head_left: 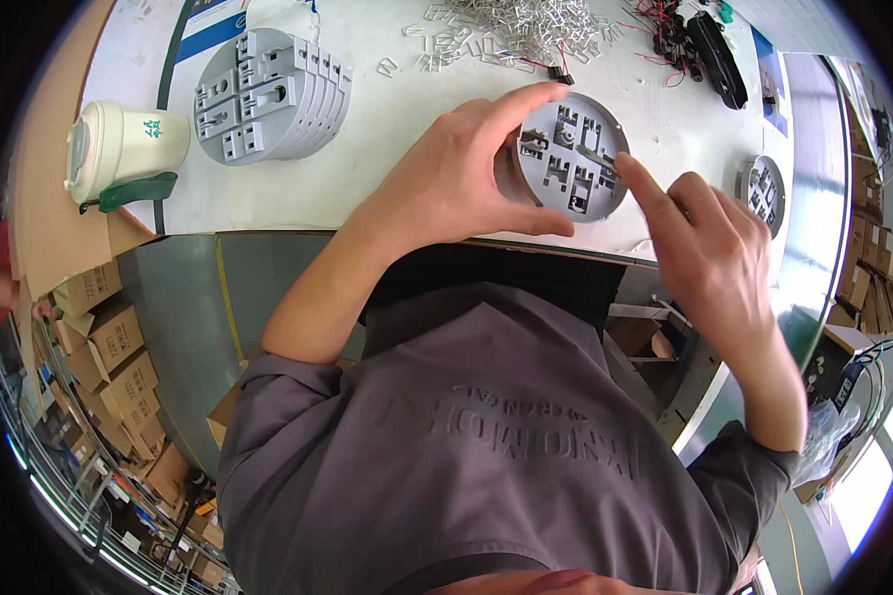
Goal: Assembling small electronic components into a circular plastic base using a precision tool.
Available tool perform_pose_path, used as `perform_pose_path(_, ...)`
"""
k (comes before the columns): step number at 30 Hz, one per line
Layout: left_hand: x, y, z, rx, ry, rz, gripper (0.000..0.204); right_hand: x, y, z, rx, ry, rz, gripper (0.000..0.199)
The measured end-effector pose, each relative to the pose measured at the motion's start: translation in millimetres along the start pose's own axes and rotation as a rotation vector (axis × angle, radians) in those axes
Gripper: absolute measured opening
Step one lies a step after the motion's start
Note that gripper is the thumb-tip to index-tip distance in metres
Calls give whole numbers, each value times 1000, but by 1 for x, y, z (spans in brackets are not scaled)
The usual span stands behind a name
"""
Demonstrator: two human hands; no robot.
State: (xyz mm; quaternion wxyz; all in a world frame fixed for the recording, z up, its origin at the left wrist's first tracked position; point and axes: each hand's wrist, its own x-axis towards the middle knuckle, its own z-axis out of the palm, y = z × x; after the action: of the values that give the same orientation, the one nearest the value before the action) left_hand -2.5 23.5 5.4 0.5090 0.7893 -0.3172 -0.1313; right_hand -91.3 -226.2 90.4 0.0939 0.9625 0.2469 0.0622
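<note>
My left hand [456, 169] is curved around a round grey plastic housing [551, 164], thumb at its near edge and fingers at its far edge. The housing is tilted, and its recessed slots and some small metal pieces face up. At the right side of the housing, the index fingertip of my right hand [704, 233] touches the rim. The other fingers of that hand are curled in, and whatever they may hold is hidden. Beyond the housing lies a small black connector [561, 75] with red wires.
Stacked grey housings [268, 99] stand at the left, beside a cream cup [129, 144] with a dark green handle. A heap of metal clips [516, 30] lies at the back. Wired black parts [670, 40] and a black case [716, 59] sit back right. Another round housing [761, 193] rests far right.
</note>
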Motion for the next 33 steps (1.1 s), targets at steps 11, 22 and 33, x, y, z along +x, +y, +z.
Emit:
perform_pose_path(11,-3,-1,3,69,60,41,108,3,-13,27,232,82,66,55)
perform_pose_path(22,-1,1,1,70,67,13,109,9,-32,20,-207,43,-23,58)
perform_pose_path(33,-15,-2,-27,162,-65,5,81,0,-50,37,610,196,198,47)
